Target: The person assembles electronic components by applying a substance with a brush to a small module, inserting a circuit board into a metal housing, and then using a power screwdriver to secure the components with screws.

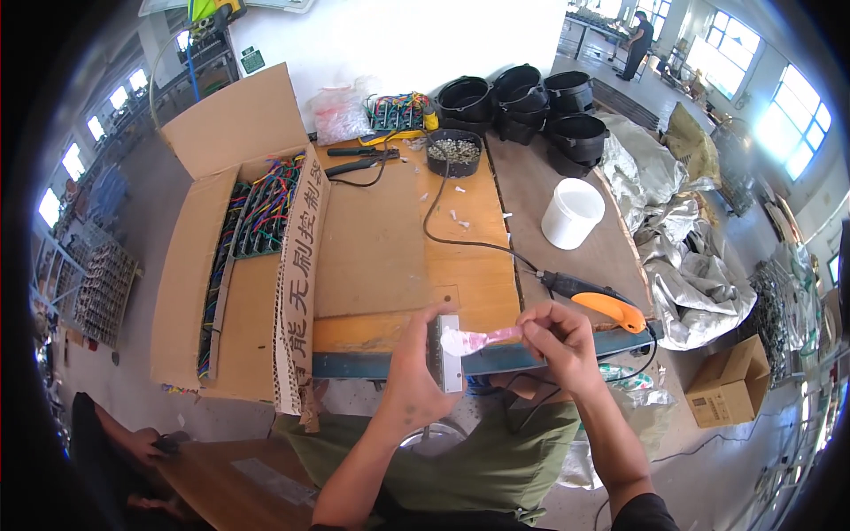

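Observation:
My left hand grips a small silver metal block upright between thumb and fingers, just beyond the table's near edge. Pinched in my right hand is a pink translucent spatula. Its end carries a blob of white paste, which lies over the upper part of the block's face. Whether the paste touches the metal, I cannot tell. To the right lies a corded tool, black with an orange handle, at the table's edge.
An open cardboard box of wired circuit boards stands left. Beyond lie cutting pliers, a black bowl of small metal parts and black buckets. A white tub stands right. Another person's hand shows lower left.

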